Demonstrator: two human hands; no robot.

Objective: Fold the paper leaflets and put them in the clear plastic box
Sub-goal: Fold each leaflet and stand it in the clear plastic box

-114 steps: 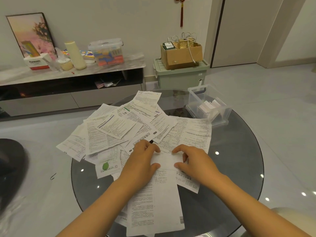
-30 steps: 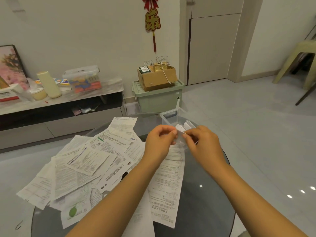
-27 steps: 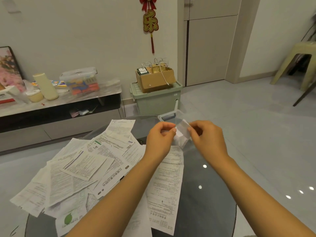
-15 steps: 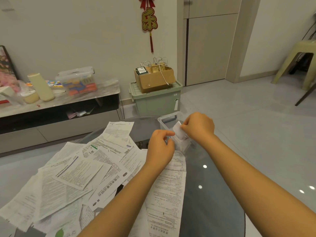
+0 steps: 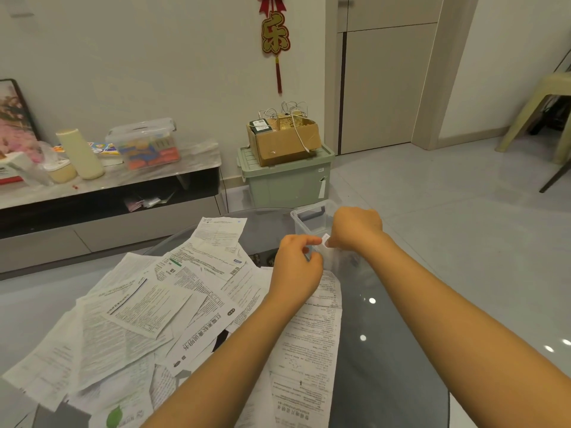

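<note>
The clear plastic box [image 5: 304, 218] stands at the far edge of the round glass table [image 5: 386, 350]. My right hand [image 5: 355, 230] reaches down into the box and pinches a small folded leaflet [image 5: 326, 237], of which only a white corner shows. My left hand [image 5: 298, 261] hovers at the box's near left corner with fingers loosely curled, and I cannot tell whether it touches the box. A heap of unfolded leaflets [image 5: 148, 310] covers the left of the table. One long leaflet [image 5: 309, 350] lies under my left forearm.
A green storage bin [image 5: 284, 177] with a cardboard box [image 5: 284, 140] on top stands on the floor behind the table. A low cabinet [image 5: 108, 193] along the left wall carries bottles and a lidded container. A plastic chair [image 5: 543, 118] stands far right.
My right hand has carried the folded leaflet from above the table's middle down into the clear box. My left hand let go of it and dropped to the box's near corner.
</note>
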